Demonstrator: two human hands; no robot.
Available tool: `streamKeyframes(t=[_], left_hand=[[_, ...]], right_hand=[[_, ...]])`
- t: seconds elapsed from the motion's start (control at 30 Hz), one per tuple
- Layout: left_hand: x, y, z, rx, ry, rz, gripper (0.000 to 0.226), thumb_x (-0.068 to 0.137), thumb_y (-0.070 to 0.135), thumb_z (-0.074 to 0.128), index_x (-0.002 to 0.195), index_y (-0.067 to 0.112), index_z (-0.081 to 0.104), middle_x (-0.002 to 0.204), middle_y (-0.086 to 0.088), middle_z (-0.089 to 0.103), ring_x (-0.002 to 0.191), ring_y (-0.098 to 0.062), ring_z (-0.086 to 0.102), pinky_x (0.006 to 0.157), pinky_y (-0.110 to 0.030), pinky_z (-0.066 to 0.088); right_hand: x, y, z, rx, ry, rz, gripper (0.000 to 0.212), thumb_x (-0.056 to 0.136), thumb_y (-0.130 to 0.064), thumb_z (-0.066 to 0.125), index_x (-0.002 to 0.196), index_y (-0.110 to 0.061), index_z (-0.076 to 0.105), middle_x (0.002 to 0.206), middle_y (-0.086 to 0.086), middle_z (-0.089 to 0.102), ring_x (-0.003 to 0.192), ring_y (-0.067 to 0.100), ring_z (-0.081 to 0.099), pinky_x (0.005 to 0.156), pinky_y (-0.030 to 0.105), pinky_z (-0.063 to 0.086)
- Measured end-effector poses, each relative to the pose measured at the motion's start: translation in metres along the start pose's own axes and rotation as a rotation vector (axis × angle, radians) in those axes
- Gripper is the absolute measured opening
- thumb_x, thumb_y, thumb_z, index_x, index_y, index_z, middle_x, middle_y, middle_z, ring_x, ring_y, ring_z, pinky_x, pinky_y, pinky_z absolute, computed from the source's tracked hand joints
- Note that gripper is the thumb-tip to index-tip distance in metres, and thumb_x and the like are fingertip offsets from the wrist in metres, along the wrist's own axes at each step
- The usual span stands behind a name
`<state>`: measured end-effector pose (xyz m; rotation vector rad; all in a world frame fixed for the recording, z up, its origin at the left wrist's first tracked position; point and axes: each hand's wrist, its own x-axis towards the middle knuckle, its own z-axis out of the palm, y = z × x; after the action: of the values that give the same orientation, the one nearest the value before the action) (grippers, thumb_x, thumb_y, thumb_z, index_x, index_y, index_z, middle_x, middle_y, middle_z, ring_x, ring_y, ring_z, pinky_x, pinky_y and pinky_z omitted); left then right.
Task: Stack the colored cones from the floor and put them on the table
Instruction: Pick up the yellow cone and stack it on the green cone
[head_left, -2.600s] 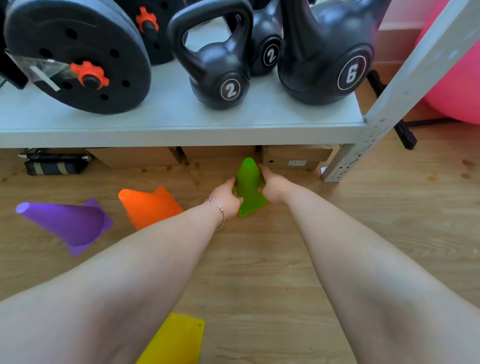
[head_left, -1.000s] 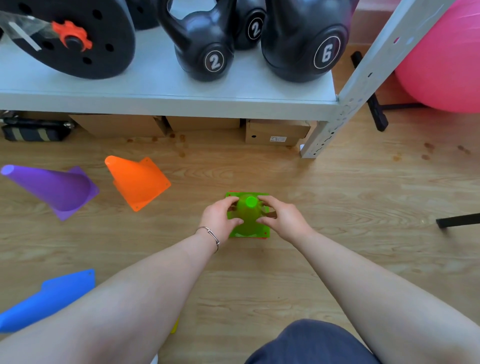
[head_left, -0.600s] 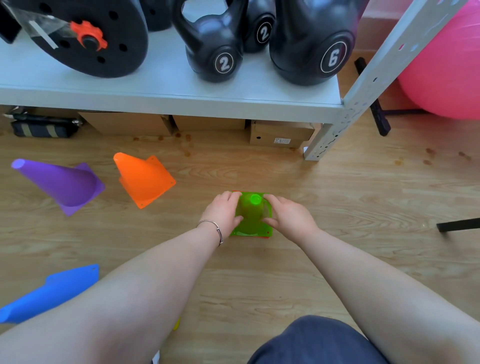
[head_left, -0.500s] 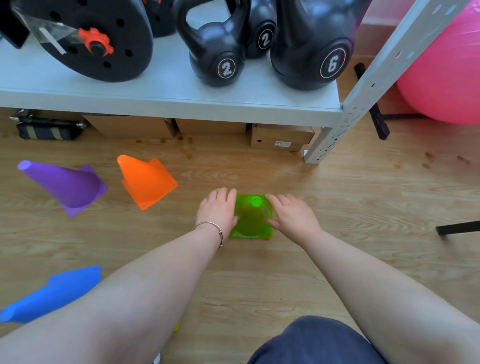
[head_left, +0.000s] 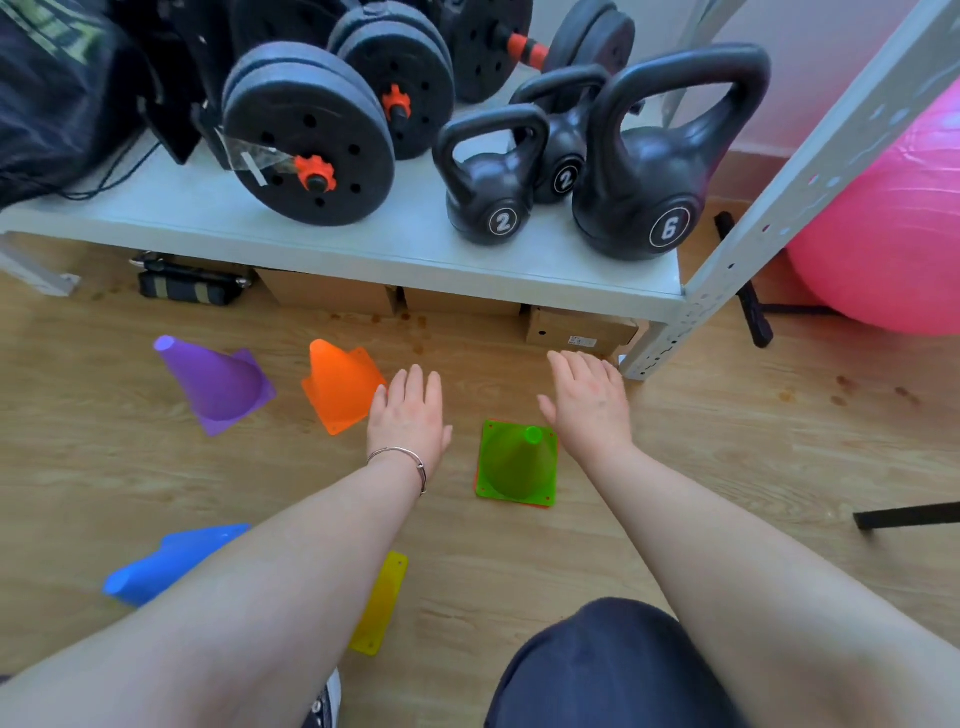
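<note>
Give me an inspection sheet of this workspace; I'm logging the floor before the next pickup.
Surface: wood floor, some dark spots.
Job's things: green cone upright, an orange edge under its base; orange cone, purple cone, blue cone and yellow cone tipped over.
Clutter: boxes under the shelf.
Grippers: left hand and right hand open, holding nothing.
Cables: black cord on the shelf.
Surroundings: kettlebells, weight plates, pink ball.
</note>
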<state>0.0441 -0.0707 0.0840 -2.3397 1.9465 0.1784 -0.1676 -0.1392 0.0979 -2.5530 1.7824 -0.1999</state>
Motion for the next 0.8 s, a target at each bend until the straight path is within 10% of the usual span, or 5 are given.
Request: streamKeyframes(t=[0.8], left_hand=[[-0.123,-0.165,0.025,0.02,-0.167,-0.413,0.085,0.085,0.038,0.066,0.152,0.019,0.017,0.16,-0.009,0.022,0.146,-0.026,0.024,0.116,-0.043,0.028]], right_hand=[[-0.039,-0.165,0.043,0.163,-0.264,-0.172,0.058,0.077,-0.029,0.07,0.13,-0.013,0.053,0.124,0.006,0.062,0.118,0.03,0.055,0.096,0.043,0.044]])
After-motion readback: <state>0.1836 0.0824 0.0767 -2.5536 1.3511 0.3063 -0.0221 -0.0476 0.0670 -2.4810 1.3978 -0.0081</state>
